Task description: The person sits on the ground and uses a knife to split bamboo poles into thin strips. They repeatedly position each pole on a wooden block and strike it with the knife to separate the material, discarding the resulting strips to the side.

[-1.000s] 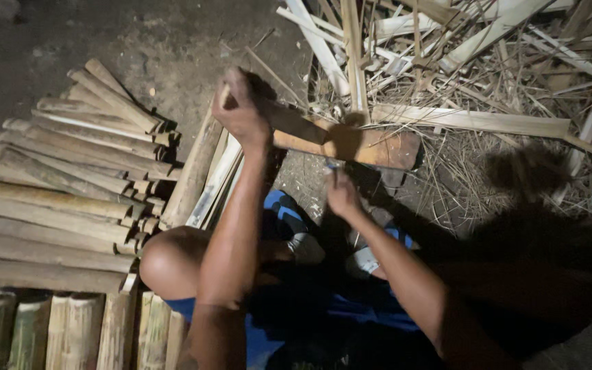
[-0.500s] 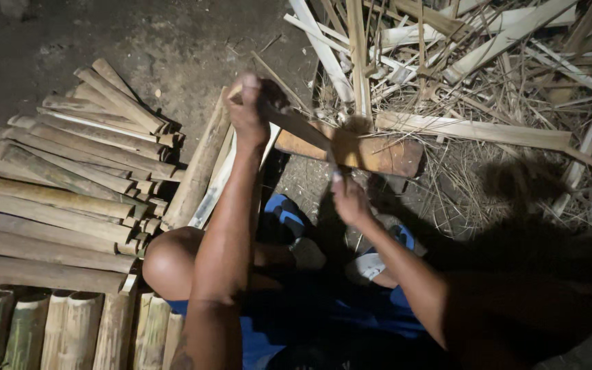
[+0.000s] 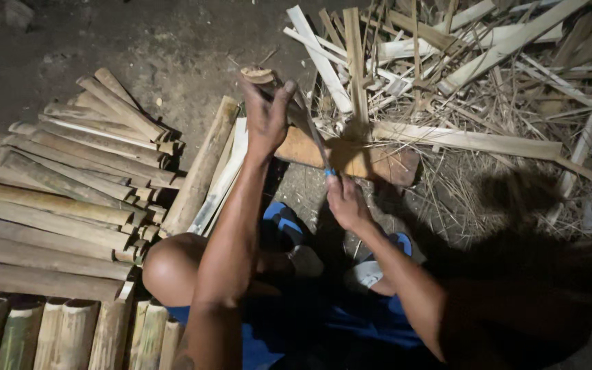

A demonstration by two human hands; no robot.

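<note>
Gripping the top of an upright bamboo piece (image 3: 263, 77), the left hand (image 3: 266, 120) has its fingers wrapped around the stick, which stands on a flat wooden block (image 3: 378, 163) lying on the dirt floor (image 3: 173, 48). The right hand (image 3: 346, 202) sits lower and just beside it, fingers closed on the blue handle of a knife (image 3: 315, 137) whose blade slants up along the bamboo toward the left hand. Whether the edge is biting into the stick or only lying against it cannot be told.

To the left, a stack of split bamboo slats (image 3: 70, 185) lies in rows, with several round bamboo tubes (image 3: 49, 336) along the bottom edge. 2 or 3 longer slats (image 3: 207, 171) lean between the stack and the person's bare knee (image 3: 173, 270). Behind the block, a loose heap of pale shavings and strips (image 3: 488, 75) covers the ground. Blue shorts (image 3: 351, 322) show below the arms.
</note>
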